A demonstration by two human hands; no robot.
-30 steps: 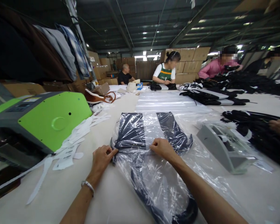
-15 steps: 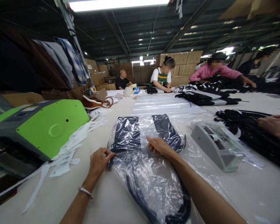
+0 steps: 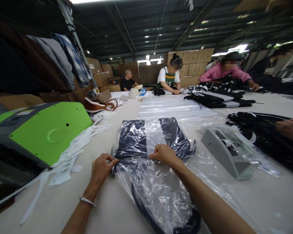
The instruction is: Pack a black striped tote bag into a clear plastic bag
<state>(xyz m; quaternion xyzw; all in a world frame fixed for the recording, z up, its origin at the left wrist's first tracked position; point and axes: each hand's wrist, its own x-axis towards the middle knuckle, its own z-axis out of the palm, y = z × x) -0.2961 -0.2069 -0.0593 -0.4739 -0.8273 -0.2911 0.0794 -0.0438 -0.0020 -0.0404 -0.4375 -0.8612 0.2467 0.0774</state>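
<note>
**Two hands pinching clear film over a dark bag at a crowded table**

Nearest me, a dark looped strap point(image 3: 141, 211) is curving under the near part of a clear plastic sleeve point(image 3: 158, 185). The sleeve is lying flat on the pale table point(image 3: 107, 211), front and centre. A dark bag point(image 3: 132, 138) with a gray stripe point(image 3: 152, 130) is lying inside, toward the sleeve's far end.

Left hand point(image 3: 102, 167), silver bracelet point(image 3: 87, 201) at the wrist: thumb and forefinger are pinching the sleeve at the bag's near left corner. Right hand point(image 3: 164, 155): fingers are curling, thumb and forefinger pinching film over the stripe's near end. How much film it is catching, I can't tell.

To the left, a green machine point(image 3: 56, 133) is standing beside strewn paper strips point(image 3: 63, 172). To the right, a gray stand point(image 3: 222, 159) is sitting near a black heap point(image 3: 263, 143), where a co-worker's hand point(image 3: 290, 129) is resting.

Beyond the bag, flat plastic sheets point(image 3: 171, 109) are covering the table. Farther off, a person in green and white point(image 3: 169, 76) is bending over dark goods, and another in pink point(image 3: 215, 73) is reaching across. Cartons point(image 3: 191, 57) are rising behind.
</note>
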